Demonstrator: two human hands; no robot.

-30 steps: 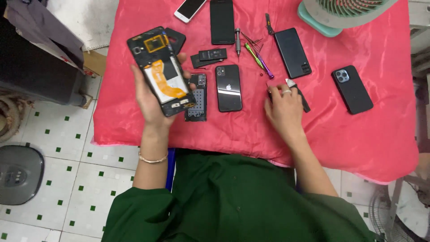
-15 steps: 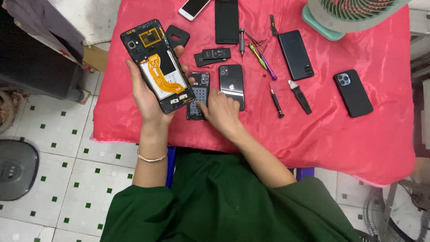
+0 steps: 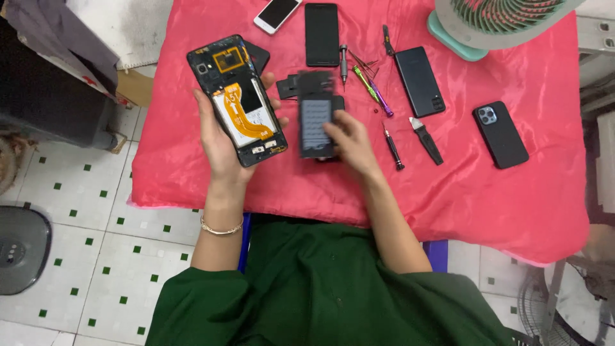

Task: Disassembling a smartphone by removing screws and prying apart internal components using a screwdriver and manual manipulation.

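Note:
My left hand (image 3: 221,150) holds up an opened black phone (image 3: 237,102) over the left part of the pink cloth, its back off, with an orange flex cable and a gold coil showing. My right hand (image 3: 351,142) grips a dark rectangular panel (image 3: 315,120) with a dotted face. The panel is blurred and raised just right of the opened phone. A black bracket piece (image 3: 288,86) lies behind the panel. Whatever lies on the cloth under the panel and my right hand is mostly hidden.
The pink cloth (image 3: 512,198) covers the table. A white phone (image 3: 277,13), black phones (image 3: 321,33) (image 3: 419,80) (image 3: 501,134), screwdrivers (image 3: 343,61) (image 3: 392,146), a pry tool (image 3: 426,140) and green and purple tools (image 3: 370,88) lie on it. A green fan (image 3: 493,25) stands at the back right.
My right hand left the tools on the right, moved left to the parts beside the opened phone, and lifted the dark panel. My left hand raised the opened phone slightly.

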